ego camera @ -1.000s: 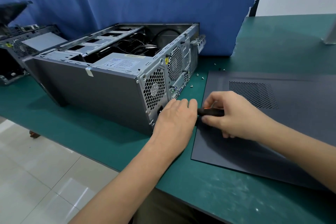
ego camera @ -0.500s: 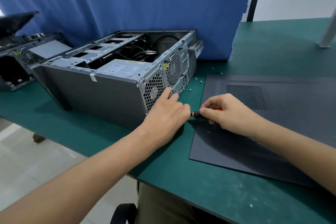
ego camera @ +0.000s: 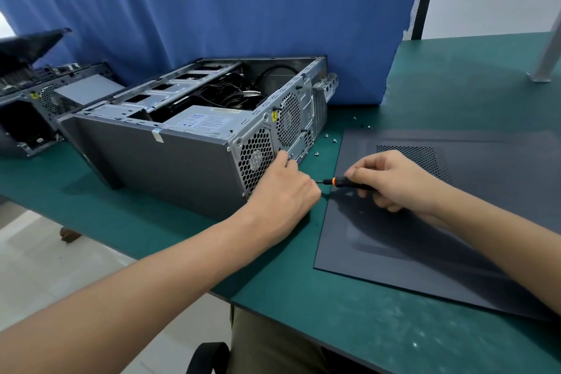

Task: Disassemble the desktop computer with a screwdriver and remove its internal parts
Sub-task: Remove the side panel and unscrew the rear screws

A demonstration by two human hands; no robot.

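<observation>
A person's left hand [ego camera: 285, 191] has slid up the perforated rear of the open grey metal desktop computer case [ego camera: 170, 161], which lies on its side on the green table [ego camera: 334, 328]. Whether its fingers pinch anything cannot be told. The right hand [ego camera: 391, 179], drawn back slightly, grips a black screwdriver with an orange collar [ego camera: 343, 181], suggesting another rear screw is next. Cables and a silver power supply box [ego camera: 203, 121] lie exposed beside the removed dark grey side panel [ego camera: 455, 222].

View: one wide-angle camera, worn on the head.
Facing: forward and down across the green table [ego camera: 364, 331].
Nearness: close; the open computer case [ego camera: 170, 167] fills centre-left of the frame.
</observation>
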